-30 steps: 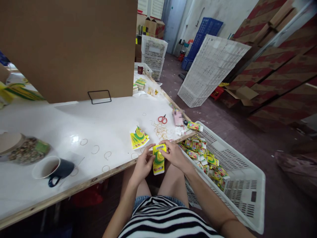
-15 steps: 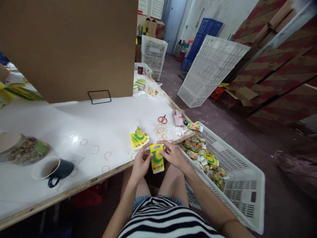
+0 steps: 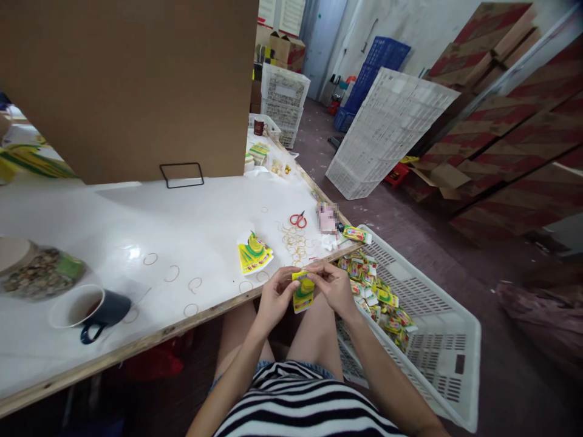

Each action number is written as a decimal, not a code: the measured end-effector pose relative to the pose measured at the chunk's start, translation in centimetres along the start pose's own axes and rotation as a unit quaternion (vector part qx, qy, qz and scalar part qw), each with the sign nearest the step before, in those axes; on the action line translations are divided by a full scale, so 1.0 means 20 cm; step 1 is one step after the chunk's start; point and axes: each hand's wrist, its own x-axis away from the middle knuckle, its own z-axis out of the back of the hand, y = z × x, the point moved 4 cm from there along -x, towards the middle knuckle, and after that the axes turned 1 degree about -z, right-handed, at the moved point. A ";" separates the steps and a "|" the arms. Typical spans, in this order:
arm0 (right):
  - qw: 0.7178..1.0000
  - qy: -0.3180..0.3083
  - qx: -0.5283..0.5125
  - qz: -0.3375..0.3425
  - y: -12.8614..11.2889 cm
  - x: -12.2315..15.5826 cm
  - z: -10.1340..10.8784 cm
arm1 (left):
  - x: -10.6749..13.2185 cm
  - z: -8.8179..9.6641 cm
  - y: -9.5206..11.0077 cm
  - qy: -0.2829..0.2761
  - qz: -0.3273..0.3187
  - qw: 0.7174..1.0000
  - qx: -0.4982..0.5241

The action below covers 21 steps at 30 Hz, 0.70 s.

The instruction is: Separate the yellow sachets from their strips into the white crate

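Over my lap, just off the table edge, both hands pinch a yellow and green printed packet [image 3: 303,295] by its upper part. My left hand [image 3: 279,294] grips its left side, and my right hand [image 3: 334,285] its right side near the top. The fingers partly cover the packet's upper end. On the white table in front lies a small pile of similar yellow packets [image 3: 255,255]. Right of that pile are loose rubber bands [image 3: 295,243] and red-handled scissors [image 3: 298,220].
At my right stands a white plastic crate [image 3: 449,315] holding many small packets. A dark mug [image 3: 112,306] and a jar [image 3: 45,273] stand on the table at left. A large cardboard sheet [image 3: 150,91] rises at the back. Stacked white crates [image 3: 387,130] stand on the floor beyond.
Both hands have moved slightly right with the packet. The fingers now cover its top, where a barcode showed before, and less of the packet is visible.
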 end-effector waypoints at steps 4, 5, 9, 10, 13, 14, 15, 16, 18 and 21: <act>0.998 -0.001 0.063 0.026 -0.01 0.02 0.03 | -0.05 -0.01 -0.01 0.024 -0.035 0.996 -0.078; 0.994 0.019 0.096 0.042 -0.01 0.01 0.06 | -0.06 -0.01 -0.02 0.018 -0.047 0.994 -0.100; 0.920 0.231 0.292 0.123 -0.07 -0.02 0.33 | -0.13 0.16 -0.11 0.074 -0.097 0.952 -0.280; 0.897 0.276 0.320 0.129 -0.07 -0.03 0.38 | -0.14 0.23 -0.14 0.101 -0.087 0.934 -0.331; 0.918 0.251 0.298 0.074 0.04 -0.13 0.36 | -0.17 0.39 -0.26 0.117 -0.025 0.885 -0.451; 0.943 0.203 0.262 0.028 0.11 -0.18 0.29 | -0.17 0.42 -0.28 0.110 -0.016 0.878 -0.466; 0.955 0.167 0.246 0.007 0.17 -0.22 0.19 | -0.16 0.44 -0.30 0.102 -0.012 0.875 -0.473; 0.962 0.139 0.234 -0.008 0.23 -0.26 0.08 | -0.16 0.44 -0.31 0.094 -0.015 0.875 -0.474; 0.972 0.090 0.211 -0.040 0.35 -0.34 -0.15 | -0.13 0.44 -0.32 0.086 -0.021 0.876 -0.474; 0.979 0.043 0.180 -0.081 0.46 -0.40 -0.43 | -0.10 0.43 -0.31 0.088 -0.024 0.879 -0.468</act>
